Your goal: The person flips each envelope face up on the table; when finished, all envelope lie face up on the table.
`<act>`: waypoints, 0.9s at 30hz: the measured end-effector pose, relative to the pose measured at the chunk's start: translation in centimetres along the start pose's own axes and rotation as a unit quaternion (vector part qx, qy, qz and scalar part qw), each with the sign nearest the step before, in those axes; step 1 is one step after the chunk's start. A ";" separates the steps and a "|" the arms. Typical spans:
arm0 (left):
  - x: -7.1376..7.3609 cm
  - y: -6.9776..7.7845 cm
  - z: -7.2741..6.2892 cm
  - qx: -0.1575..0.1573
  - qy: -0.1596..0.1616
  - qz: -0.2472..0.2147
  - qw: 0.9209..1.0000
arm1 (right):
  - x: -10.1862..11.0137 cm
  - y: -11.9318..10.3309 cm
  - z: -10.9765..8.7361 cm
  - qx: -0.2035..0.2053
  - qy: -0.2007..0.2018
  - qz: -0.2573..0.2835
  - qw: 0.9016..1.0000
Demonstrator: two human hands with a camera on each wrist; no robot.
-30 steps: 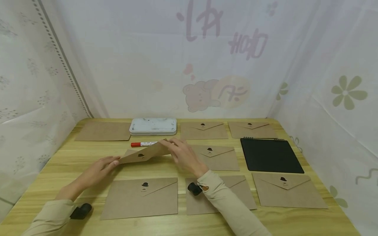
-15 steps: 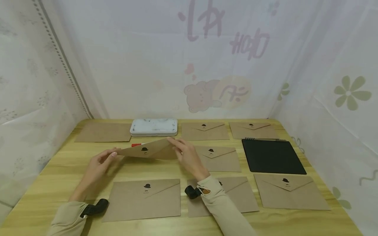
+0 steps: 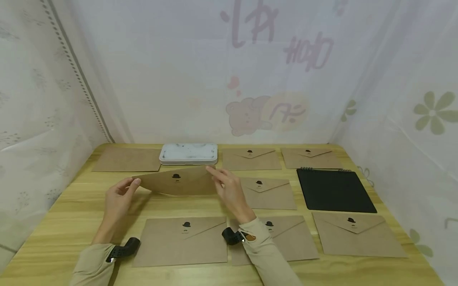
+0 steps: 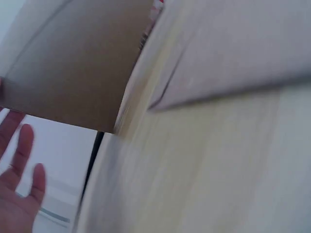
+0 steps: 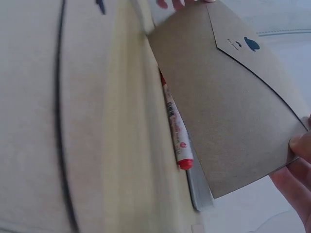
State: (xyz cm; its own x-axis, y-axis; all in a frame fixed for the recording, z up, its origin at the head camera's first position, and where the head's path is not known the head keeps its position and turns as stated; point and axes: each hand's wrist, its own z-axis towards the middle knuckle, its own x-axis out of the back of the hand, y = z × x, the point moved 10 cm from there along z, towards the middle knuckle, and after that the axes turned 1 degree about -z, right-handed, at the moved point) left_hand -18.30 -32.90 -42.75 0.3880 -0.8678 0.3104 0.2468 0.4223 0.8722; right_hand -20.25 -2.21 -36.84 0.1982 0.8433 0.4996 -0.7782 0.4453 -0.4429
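Observation:
A brown kraft envelope point(image 3: 175, 184) with a small black hat print is raised off the table between both hands, its printed flap side facing me. My left hand point(image 3: 118, 200) pinches its left corner between thumb and fingers. At the right corner, my right hand point(image 3: 230, 192) grips the edge, thumb on the flap side in the right wrist view. Close to the envelope's lower edge lies a red-capped white marker point(image 5: 177, 126), which the envelope hides in the head view. The left wrist view catches the envelope's plain underside point(image 4: 82, 63).
More envelopes lie flat: one front left point(image 3: 182, 242), one under the right forearm point(image 3: 286, 238), others right and back. A white case point(image 3: 188, 154) stands behind; a black spiral notebook point(image 3: 334, 190) lies right. Cloth walls point(image 3: 171, 79) close the sides and back.
The envelope has come up off the table and tilted so its flap side faces me more. My left hand has risen with it. The marker is now covered in the head view.

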 end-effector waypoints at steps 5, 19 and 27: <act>0.1 2.0 0.7 -0.051 0.035 0.081 0.995 | 0.1 0.8 0.0 -0.043 -0.008 0.013 0.999; -4.1 4.6 -0.1 -0.175 -0.143 0.206 0.952 | -1.9 2.0 -1.8 -0.102 -0.096 -0.069 0.988; -5.0 4.8 -0.9 -0.199 -0.209 0.227 0.930 | -3.7 2.2 -2.9 -0.129 -0.187 -0.110 0.968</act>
State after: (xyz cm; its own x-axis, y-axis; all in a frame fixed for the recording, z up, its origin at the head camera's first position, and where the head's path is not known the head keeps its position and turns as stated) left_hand -18.28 -26.29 -40.50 0.1736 -0.5678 0.8046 0.4828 0.7612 0.4330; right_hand -20.96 -3.52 -41.84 0.0753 0.5726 0.8164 -0.5572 0.7031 -0.4417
